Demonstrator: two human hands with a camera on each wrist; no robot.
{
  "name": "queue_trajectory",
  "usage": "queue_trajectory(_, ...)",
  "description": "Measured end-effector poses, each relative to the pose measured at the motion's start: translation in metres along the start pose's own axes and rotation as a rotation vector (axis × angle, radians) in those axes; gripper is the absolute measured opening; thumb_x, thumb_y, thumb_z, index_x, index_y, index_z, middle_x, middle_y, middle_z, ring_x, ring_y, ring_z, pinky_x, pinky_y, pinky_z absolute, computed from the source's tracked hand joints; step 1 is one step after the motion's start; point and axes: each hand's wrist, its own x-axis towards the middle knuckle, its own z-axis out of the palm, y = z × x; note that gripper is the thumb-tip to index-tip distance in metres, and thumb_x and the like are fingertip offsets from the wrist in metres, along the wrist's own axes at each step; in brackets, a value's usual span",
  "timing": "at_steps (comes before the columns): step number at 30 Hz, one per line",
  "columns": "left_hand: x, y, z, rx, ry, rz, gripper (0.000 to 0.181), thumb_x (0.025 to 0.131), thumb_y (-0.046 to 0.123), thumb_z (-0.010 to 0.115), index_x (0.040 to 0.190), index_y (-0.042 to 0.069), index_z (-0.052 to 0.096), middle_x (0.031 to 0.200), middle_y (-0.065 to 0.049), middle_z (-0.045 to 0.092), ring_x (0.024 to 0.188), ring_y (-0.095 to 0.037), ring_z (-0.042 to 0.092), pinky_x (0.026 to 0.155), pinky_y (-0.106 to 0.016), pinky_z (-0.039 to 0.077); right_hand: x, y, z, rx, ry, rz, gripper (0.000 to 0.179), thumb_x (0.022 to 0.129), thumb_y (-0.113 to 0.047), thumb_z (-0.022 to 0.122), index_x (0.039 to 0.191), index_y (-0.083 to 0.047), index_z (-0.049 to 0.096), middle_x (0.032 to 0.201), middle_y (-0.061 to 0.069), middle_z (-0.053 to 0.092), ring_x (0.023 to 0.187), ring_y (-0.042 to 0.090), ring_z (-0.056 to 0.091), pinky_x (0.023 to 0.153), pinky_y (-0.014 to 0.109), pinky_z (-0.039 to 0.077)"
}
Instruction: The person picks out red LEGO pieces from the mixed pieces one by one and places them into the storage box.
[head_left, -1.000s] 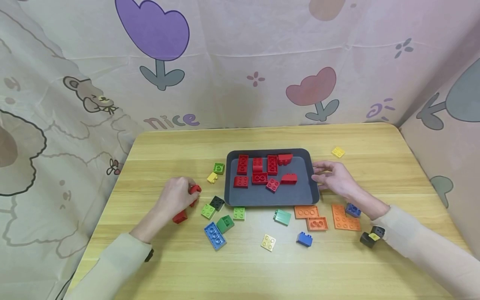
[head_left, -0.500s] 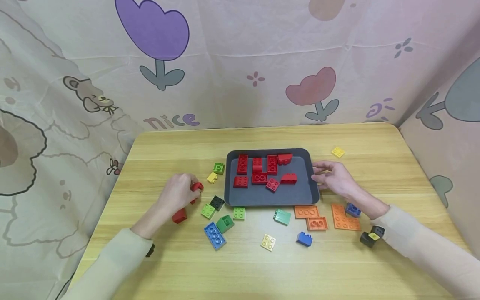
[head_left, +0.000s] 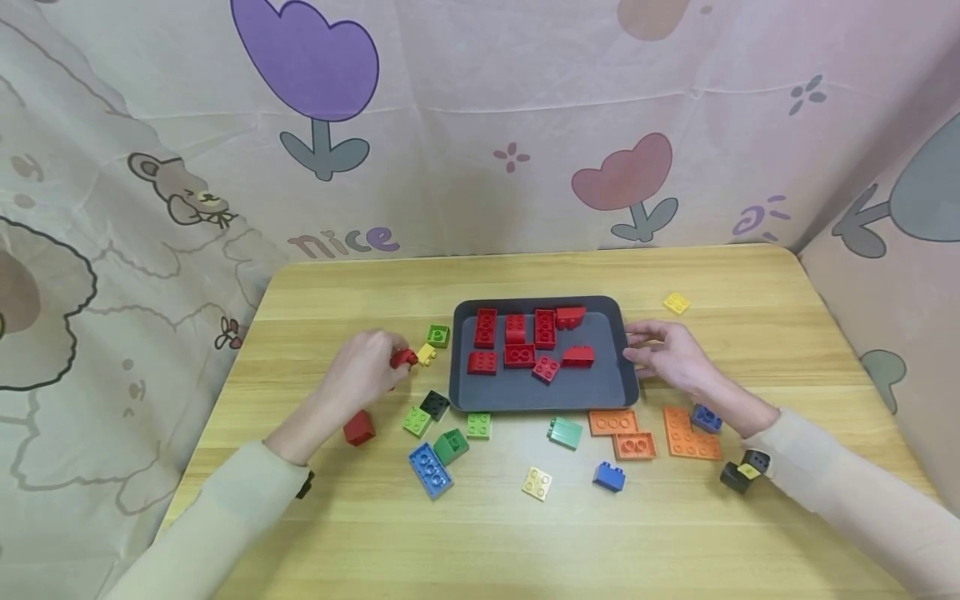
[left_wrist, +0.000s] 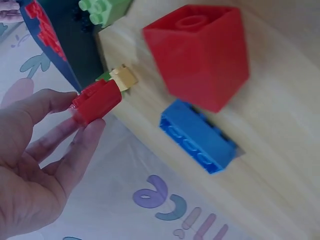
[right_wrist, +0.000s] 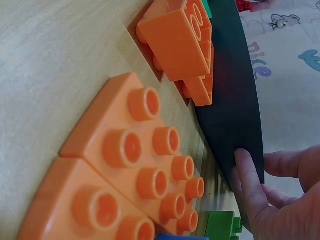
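My left hand pinches a red toy building brick between thumb and fingers, left of the tray. In the left wrist view this red brick has a curved side, and its studded part is near the fingertips. A yellow brick is just beyond it. My right hand holds the right rim of the dark grey tray. In the right wrist view one fingertip lies on the tray's outer wall, while other tips pass behind the rim. Several red bricks lie inside the tray.
Another red brick stands near my left wrist. Around the tray lie a black brick, green bricks, blue bricks, orange bricks and a pale yellow piece. A yellow piece is at the back right.
My left hand has moved away from me and rightward with the red brick, closer to the yellow brick. The red brick by my wrist shows more fully. My right hand and the tray stay put.
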Motion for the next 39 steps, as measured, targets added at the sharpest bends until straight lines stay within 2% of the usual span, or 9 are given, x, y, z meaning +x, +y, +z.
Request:
queue_trajectory(7,0.003,0.016,-0.009,0.028,0.03,0.055,0.028,0.087,0.008,0.083,0.113,-0.001,0.078,0.1,-0.015,0.079,0.073,-0.018,0.063,0.063,-0.028,0.054,0.0,-0.001,0.0,-0.001,-0.004,0.005,0.056,0.104,-0.004,0.061,0.155,0.009,0.04,0.144,0.033,0.051,0.113,0.024,0.071,0.087,0.033,0.067)
queue_trajectory(15,0.005,0.041,-0.015,0.043,0.024,0.102,0.028,0.088,0.014,0.085,0.113,0.004,0.08,0.097,-0.012,0.076,0.076,-0.018,0.062,0.065,-0.027,0.055,0.0,-0.001,-0.001,-0.004,-0.005,0.01,0.057,0.105,-0.004,0.06,0.156,0.01,0.039,0.144,0.033,0.051,0.113,0.024,0.071,0.086,0.033,0.067)
queue_trajectory(19,0.008,0.053,-0.016,0.05,-0.004,0.121,0.029,0.088,0.015,0.085,0.115,0.005,0.08,0.097,-0.011,0.075,0.077,-0.017,0.063,0.067,-0.027,0.057,0.001,-0.001,-0.002,-0.005,-0.007,0.01,0.058,0.105,-0.005,0.06,0.156,0.01,0.039,0.145,0.033,0.05,0.114,0.024,0.071,0.087,0.033,0.067)
queue_trajectory(24,0.01,0.067,-0.014,0.045,-0.051,0.134,0.034,0.09,0.015,0.083,0.122,0.005,0.078,0.105,-0.012,0.076,0.083,-0.018,0.067,0.072,-0.026,0.061,0.002,0.001,-0.003,-0.002,-0.01,0.015,0.058,0.105,-0.005,0.06,0.157,0.009,0.038,0.146,0.032,0.05,0.116,0.025,0.07,0.087,0.033,0.067)
queue_trajectory(28,0.011,0.075,-0.01,0.046,-0.07,0.169,0.034,0.091,0.015,0.083,0.122,0.004,0.078,0.113,-0.013,0.078,0.089,-0.019,0.071,0.076,-0.027,0.064,0.003,0.002,-0.003,0.001,-0.015,0.017,0.058,0.105,-0.006,0.06,0.157,0.009,0.038,0.146,0.032,0.05,0.116,0.025,0.071,0.087,0.033,0.067)
queue_trajectory(32,0.011,0.081,-0.005,0.044,-0.085,0.197,0.032,0.09,0.013,0.083,0.121,0.004,0.078,0.113,-0.013,0.079,0.086,-0.017,0.071,0.075,-0.025,0.063,0.004,0.002,-0.004,0.007,-0.019,0.02,0.058,0.105,-0.006,0.061,0.157,0.009,0.038,0.146,0.032,0.05,0.116,0.024,0.071,0.088,0.034,0.067)
queue_trajectory(39,0.012,0.087,0.006,0.015,-0.155,0.175,0.033,0.092,0.014,0.082,0.123,0.006,0.078,0.11,-0.012,0.076,0.087,-0.017,0.067,0.079,-0.028,0.063,0.004,0.003,-0.004,0.008,-0.019,0.02,0.058,0.105,-0.006,0.061,0.157,0.009,0.039,0.146,0.032,0.05,0.116,0.024,0.071,0.088,0.034,0.067)
